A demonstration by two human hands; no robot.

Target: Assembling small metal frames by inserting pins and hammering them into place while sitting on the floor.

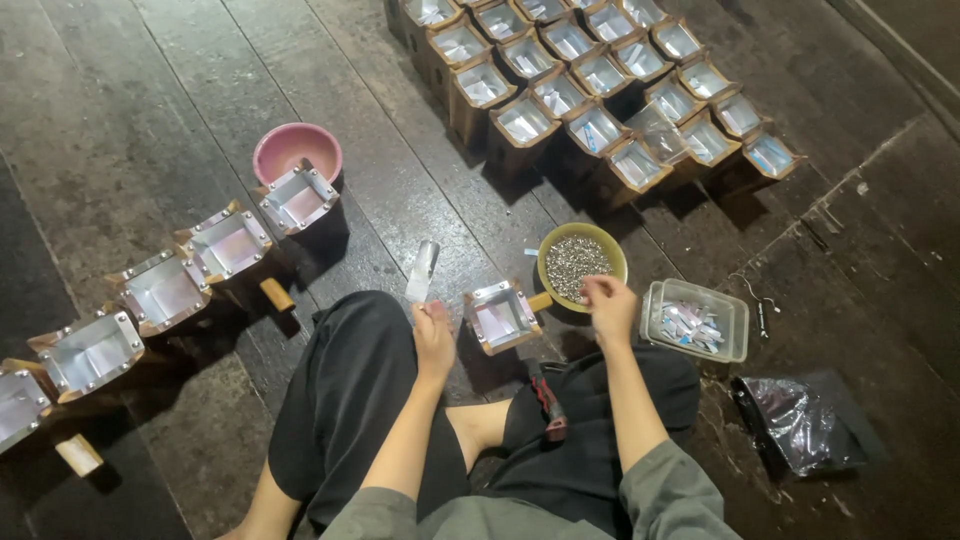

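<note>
Head view, person seated cross-legged on dark plank floor (120, 110). Left hand (433, 335): fingers pinched on a small clear packet (423, 270), held upright above the knee, just left of a foil-lined wooden box (500, 316) on the floor betw. the hands. Right hand (610, 305): fingers drawn together, tips down, at the near rim of a yellow bowl (556, 245) of small grey pellets; whether anything is held, cannot tell. Clear plastic tray (740, 325) w/ small packets lies just right of that hand; dark foil bag (805, 425) further right. Row of empty lined boxes (160, 290) runs along the left, pink bowl (290, 148) at its far end. Block of filled boxes (600, 75) at top, well apart.
</note>
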